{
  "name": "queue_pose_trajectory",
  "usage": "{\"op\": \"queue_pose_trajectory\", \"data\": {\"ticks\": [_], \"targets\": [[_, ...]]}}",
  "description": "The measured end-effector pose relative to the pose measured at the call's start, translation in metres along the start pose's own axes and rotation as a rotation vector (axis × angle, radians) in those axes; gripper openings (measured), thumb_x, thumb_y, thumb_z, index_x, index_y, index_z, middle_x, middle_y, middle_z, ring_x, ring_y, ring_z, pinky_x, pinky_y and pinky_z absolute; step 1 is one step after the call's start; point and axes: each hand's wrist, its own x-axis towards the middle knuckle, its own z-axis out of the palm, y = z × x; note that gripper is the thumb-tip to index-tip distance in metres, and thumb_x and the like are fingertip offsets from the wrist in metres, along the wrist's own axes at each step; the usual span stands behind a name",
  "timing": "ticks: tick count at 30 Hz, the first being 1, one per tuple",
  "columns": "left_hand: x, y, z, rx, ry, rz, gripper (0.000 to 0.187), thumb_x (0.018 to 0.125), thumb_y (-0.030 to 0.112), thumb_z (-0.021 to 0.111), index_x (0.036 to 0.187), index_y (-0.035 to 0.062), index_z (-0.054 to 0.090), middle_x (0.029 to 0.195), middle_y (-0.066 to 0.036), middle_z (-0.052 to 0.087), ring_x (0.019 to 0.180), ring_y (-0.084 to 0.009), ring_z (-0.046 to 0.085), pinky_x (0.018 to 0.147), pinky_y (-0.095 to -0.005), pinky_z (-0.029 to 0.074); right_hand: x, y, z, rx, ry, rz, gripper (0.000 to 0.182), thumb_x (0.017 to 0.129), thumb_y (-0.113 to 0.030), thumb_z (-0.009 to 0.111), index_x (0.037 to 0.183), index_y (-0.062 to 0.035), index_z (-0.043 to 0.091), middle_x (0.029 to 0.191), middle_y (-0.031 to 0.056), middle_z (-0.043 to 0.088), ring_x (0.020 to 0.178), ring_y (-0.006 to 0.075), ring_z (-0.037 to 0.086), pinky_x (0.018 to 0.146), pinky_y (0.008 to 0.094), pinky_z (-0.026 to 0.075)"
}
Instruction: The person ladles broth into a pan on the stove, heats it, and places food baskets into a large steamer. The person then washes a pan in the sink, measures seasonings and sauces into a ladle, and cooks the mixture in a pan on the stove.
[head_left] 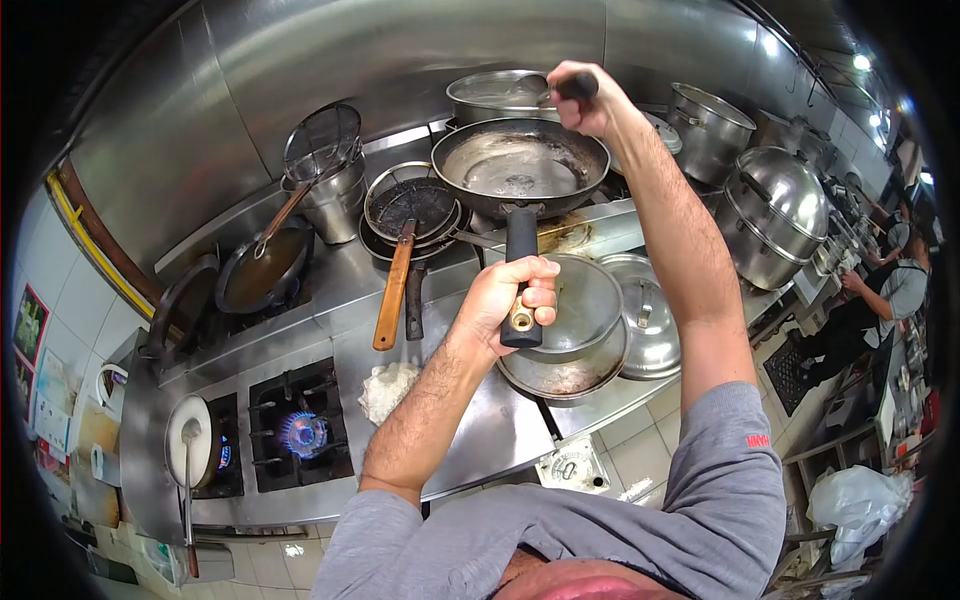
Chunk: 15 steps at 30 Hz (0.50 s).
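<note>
My left hand (pixel 515 300) is wrapped round the black handle of a frying pan (pixel 512 165), which is held up over the rear of the range. The pan's inside looks wet, with a little liquid at its centre. Beyond the pan, my right hand (pixel 592 105) grips the dark handle of a ladle (pixel 575 86); its metal end is blurred and lies over or near a steel pot (pixel 500 90). Below the pan handle, a glass-like lid (pixel 575 300) rests on another pan (pixel 565 378). A steel lid (pixel 645 310) lies beside them.
A burner (pixel 303 434) burns with a blue flame at the front left. Near it are a small pan (pixel 200 425) with a ladle and a crumpled cloth (pixel 388 390). Strainers (pixel 410 205) and woks (pixel 265 268) stand behind. A steel steamer (pixel 770 215) and a person (pixel 895 295) are at right.
</note>
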Motion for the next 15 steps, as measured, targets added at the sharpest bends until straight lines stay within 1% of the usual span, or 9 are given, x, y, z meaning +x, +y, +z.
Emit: {"op": "queue_pose_trajectory", "data": {"ticks": [1, 2, 5, 6, 7, 10, 12, 13, 15], "targets": [[0.0, 0.0, 0.001, 0.009, 0.004, 0.005, 0.012, 0.079, 0.005, 0.056, 0.072, 0.0062, 0.047, 0.06, 0.004, 0.041, 0.045, -0.0029, 0.041, 0.041, -0.0225, 0.038, 0.004, -0.006, -0.001, 0.169, -0.038, 0.03, 0.021, 0.067, -0.017, 0.063, 0.063, -0.0062, 0.046, 0.055, 0.0057, 0.048, 0.037, 0.0088, 0.032, 0.035, 0.0222, 0.025], [0.0, -0.001, 0.0, 0.008, 0.004, 0.003, 0.012, 0.079, 0.005, 0.056, 0.072, 0.0062, 0.047, 0.06, 0.004, 0.041, 0.045, -0.0029, 0.041, 0.041, -0.0225, 0.038, 0.006, -0.007, -0.002, 0.244, -0.036, -0.087, 0.019, 0.069, -0.017, 0.061, 0.064, -0.0067, 0.047, 0.056, 0.0069, 0.049, 0.038, 0.0088, 0.03, 0.036, 0.0216, 0.024], [0.002, -0.001, -0.001, 0.006, 0.007, -0.004, 0.012, 0.079, 0.005, 0.056, 0.071, 0.0064, 0.047, 0.06, 0.004, 0.041, 0.045, -0.0029, 0.041, 0.041, -0.0225, 0.039, -0.007, -0.023, 0.012, 0.465, 0.022, -0.218, 0.011, 0.076, -0.014, 0.053, 0.078, -0.0048, 0.047, 0.066, 0.0103, 0.048, 0.042, 0.0088, 0.031, 0.039, 0.0221, 0.025], [0.001, -0.001, 0.0, 0.004, 0.012, -0.005, 0.013, 0.079, 0.005, 0.056, 0.071, 0.0067, 0.046, 0.06, 0.004, 0.041, 0.045, -0.003, 0.041, 0.041, -0.0226, 0.039, -0.013, -0.027, 0.017, 0.506, 0.026, -0.244, 0.013, 0.077, -0.012, 0.051, 0.082, -0.0029, 0.044, 0.069, 0.0104, 0.046, 0.043, 0.0087, 0.031, 0.039, 0.0222, 0.025], [0.001, -0.002, 0.0, 0.003, 0.017, -0.006, 0.014, 0.079, 0.005, 0.056, 0.07, 0.007, 0.046, 0.06, 0.004, 0.041, 0.044, -0.003, 0.041, 0.041, -0.0228, 0.039, -0.003, -0.036, 0.009, 0.517, -0.064, -0.188, 0.013, 0.077, -0.012, 0.052, 0.079, -0.0026, 0.043, 0.069, 0.01, 0.046, 0.043, 0.0089, 0.03, 0.04, 0.0223, 0.025], [0.003, -0.002, -0.002, -0.011, -0.01, -0.022, 0.016, 0.079, 0.005, 0.057, 0.069, 0.0079, 0.044, 0.058, 0.004, 0.041, 0.044, -0.0031, 0.041, 0.041, -0.023, 0.039, -0.008, -0.047, 0.005, 0.532, -0.047, -0.2, 0.014, 0.078, -0.011, 0.052, 0.076, -0.0023, 0.042, 0.069, 0.01, 0.045, 0.042, 0.0085, 0.03, 0.039, 0.0224, 0.025], [0.005, -0.003, -0.004, -0.019, -0.007, -0.02, 0.016, 0.079, 0.005, 0.057, 0.069, 0.0082, 0.044, 0.058, 0.004, 0.041, 0.044, -0.0031, 0.041, 0.041, -0.023, 0.039, -0.022, -0.05, 0.012, 0.575, -0.22, -0.145, 0.016, 0.078, -0.02, 0.049, 0.069, -0.0105, 0.04, 0.054, 0.0009, 0.035, 0.039, 0.0083, 0.029, 0.035, 0.0218, 0.022], [0.005, -0.004, -0.003, -0.024, 0.001, -0.018, 0.017, 0.078, 0.005, 0.057, 0.069, 0.0086, 0.043, 0.058, 0.004, 0.041, 0.044, -0.0031, 0.041, 0.041, -0.023, 0.039, -0.042, -0.054, 0.023, 0.461, -0.055, -0.216, 0.015, 0.079, -0.011, 0.051, 0.074, -0.0011, 0.042, 0.065, 0.008, 0.044, 0.04, 0.0081, 0.029, 0.039, 0.0227, 0.024], [0.004, -0.005, 0.001, -0.05, 0.015, 0.0, 0.016, 0.079, 0.004, 0.056, 0.069, 0.0086, 0.043, 0.057, 0.004, 0.041, 0.043, -0.0031, 0.041, 0.04, -0.0228, 0.039, -0.052, -0.058, 0.018, 0.447, -0.158, -0.163, 0.017, 0.08, -0.012, 0.051, 0.073, 0.0008, 0.043, 0.061, 0.0047, 0.041, 0.039, 0.0079, 0.028, 0.038, 0.0228, 0.022]]}}
